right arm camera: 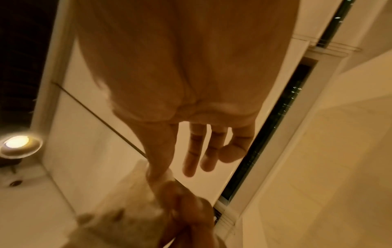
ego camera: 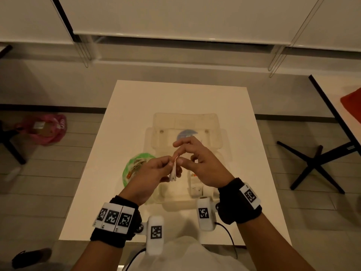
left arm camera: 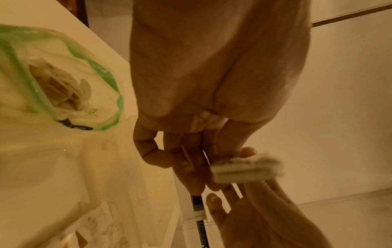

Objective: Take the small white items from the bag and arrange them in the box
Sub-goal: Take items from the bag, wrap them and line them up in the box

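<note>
Both hands are raised over the white table (ego camera: 136, 106) and meet on a few small white flat items (ego camera: 173, 172) held edge-up. My left hand (ego camera: 171, 163) pinches them from the left with curled fingers, and in the left wrist view the white items (left arm camera: 246, 169) sit at its fingertips. My right hand (ego camera: 178, 158) pinches their top edge with thumb and forefinger, the other fingers spread. The green-rimmed clear bag (ego camera: 134, 167) lies left of the hands, with more pieces inside. The clear box (ego camera: 185, 122) stands open under the hands, holding several white items (ego camera: 197, 189) near its front right.
A pink bag (ego camera: 45, 130) lies on the floor to the left. Another table with a black cross base (ego camera: 316, 165) stands on the right, with a red object (ego camera: 351, 102) on it. A dark object (ego camera: 29, 257) lies on the floor at the near left.
</note>
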